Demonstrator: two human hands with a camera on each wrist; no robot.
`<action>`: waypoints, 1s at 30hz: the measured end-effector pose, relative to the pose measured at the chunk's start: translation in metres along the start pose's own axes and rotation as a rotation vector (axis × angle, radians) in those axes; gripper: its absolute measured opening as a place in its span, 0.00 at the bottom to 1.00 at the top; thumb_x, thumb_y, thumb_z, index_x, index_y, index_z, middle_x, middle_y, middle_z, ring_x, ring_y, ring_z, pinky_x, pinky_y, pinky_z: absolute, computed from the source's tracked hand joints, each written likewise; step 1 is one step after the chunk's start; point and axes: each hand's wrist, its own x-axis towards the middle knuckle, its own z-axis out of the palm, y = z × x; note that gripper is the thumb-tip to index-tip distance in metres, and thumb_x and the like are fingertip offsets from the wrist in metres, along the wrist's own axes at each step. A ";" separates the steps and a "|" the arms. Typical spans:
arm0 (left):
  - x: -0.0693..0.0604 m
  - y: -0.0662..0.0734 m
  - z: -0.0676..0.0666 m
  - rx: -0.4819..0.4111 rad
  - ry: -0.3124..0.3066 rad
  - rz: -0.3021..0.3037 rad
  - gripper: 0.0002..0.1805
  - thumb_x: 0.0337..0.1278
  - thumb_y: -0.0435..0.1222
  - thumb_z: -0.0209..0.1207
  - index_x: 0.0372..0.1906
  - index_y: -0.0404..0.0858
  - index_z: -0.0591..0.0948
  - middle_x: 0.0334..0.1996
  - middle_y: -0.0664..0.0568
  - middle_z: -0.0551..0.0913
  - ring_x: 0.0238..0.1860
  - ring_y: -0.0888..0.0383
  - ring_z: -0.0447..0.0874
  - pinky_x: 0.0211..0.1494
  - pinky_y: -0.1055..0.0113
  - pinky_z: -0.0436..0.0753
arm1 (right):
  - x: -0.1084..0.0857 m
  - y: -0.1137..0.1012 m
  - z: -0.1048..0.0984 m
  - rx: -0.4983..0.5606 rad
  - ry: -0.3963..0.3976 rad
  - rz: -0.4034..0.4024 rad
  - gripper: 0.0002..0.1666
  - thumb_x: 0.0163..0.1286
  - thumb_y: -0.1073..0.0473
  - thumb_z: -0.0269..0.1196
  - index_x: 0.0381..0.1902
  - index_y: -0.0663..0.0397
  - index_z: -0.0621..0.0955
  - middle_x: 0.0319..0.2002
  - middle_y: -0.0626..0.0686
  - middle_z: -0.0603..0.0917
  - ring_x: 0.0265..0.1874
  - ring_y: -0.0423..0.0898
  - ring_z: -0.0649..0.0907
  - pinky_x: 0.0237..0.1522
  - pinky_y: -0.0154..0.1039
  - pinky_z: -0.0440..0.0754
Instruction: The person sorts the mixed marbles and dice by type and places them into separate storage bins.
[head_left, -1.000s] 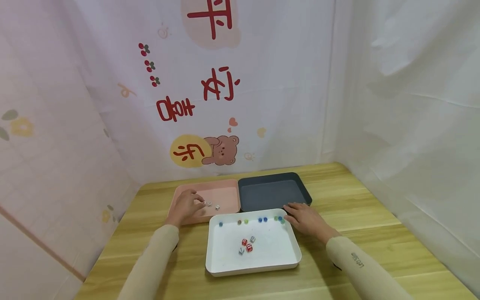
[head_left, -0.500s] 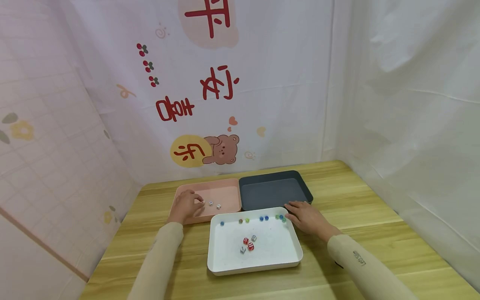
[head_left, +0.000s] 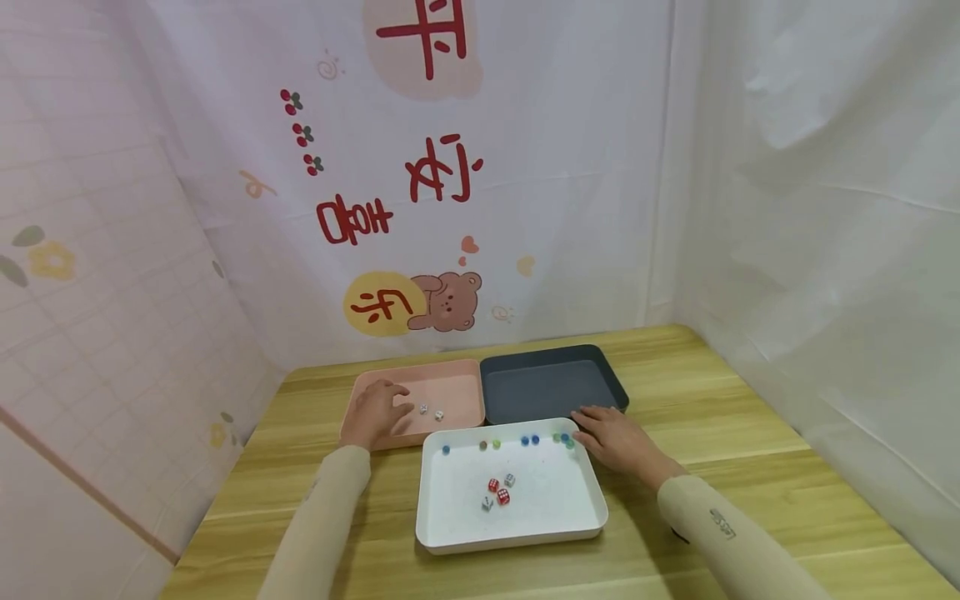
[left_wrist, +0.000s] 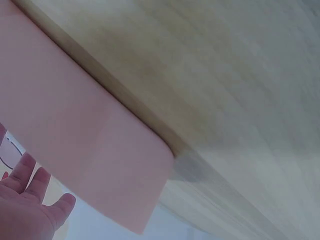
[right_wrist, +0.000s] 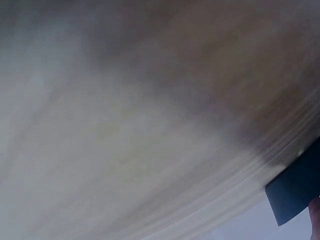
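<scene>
My left hand [head_left: 377, 412] is over the left part of the pink tray [head_left: 457, 375], thumb and fingers apart. Two small white dice lie in that tray, a nearer die [head_left: 438, 415] and a farther die [head_left: 423, 408], to the right of the fingertips. In the left wrist view the fingers [left_wrist: 37, 185] show past the tray's outer wall, loosely extended. My right hand [head_left: 618, 440] lies at the corner between the white tray [head_left: 551, 537] and the dark grey tray [head_left: 555, 387], fingertips at their rims. Nothing shows in its grip.
Inside the white tray are two red dice [head_left: 503, 497], two whitish dice [head_left: 487, 503] and several glass marbles [head_left: 530, 440] along the far wall. All three trays stand close together on a wooden table [head_left: 750, 492]. A printed curtain [head_left: 570, 208] hangs behind.
The left thumb and fingers have spread apart. A white die seen at their tips half a second ago is out of sight now. The right hand stays in place.
</scene>
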 end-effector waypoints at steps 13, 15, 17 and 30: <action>-0.003 -0.005 -0.008 -0.012 0.024 0.051 0.19 0.64 0.41 0.65 0.54 0.34 0.83 0.59 0.37 0.77 0.63 0.39 0.70 0.68 0.42 0.66 | -0.001 0.001 0.001 -0.003 0.028 -0.014 0.25 0.75 0.52 0.58 0.62 0.63 0.79 0.59 0.66 0.79 0.58 0.67 0.77 0.60 0.66 0.70; -0.005 -0.006 -0.010 -0.018 0.031 0.072 0.19 0.64 0.40 0.65 0.54 0.33 0.83 0.59 0.36 0.77 0.63 0.38 0.70 0.67 0.40 0.66 | -0.001 0.000 0.001 -0.001 0.028 -0.008 0.25 0.75 0.52 0.58 0.62 0.63 0.79 0.59 0.66 0.79 0.59 0.66 0.77 0.60 0.66 0.69; -0.006 -0.009 -0.014 -0.021 0.037 0.084 0.19 0.64 0.40 0.64 0.54 0.32 0.83 0.58 0.36 0.77 0.62 0.38 0.71 0.66 0.39 0.66 | 0.000 -0.001 0.002 0.001 0.028 -0.003 0.25 0.75 0.52 0.58 0.62 0.63 0.79 0.59 0.66 0.79 0.59 0.66 0.76 0.61 0.66 0.69; -0.030 -0.020 -0.032 0.043 -0.042 0.190 0.26 0.68 0.45 0.59 0.62 0.31 0.78 0.64 0.28 0.70 0.67 0.30 0.64 0.67 0.34 0.62 | 0.001 0.001 0.001 0.001 -0.023 0.023 0.27 0.77 0.49 0.55 0.64 0.62 0.77 0.61 0.65 0.77 0.61 0.66 0.75 0.62 0.65 0.68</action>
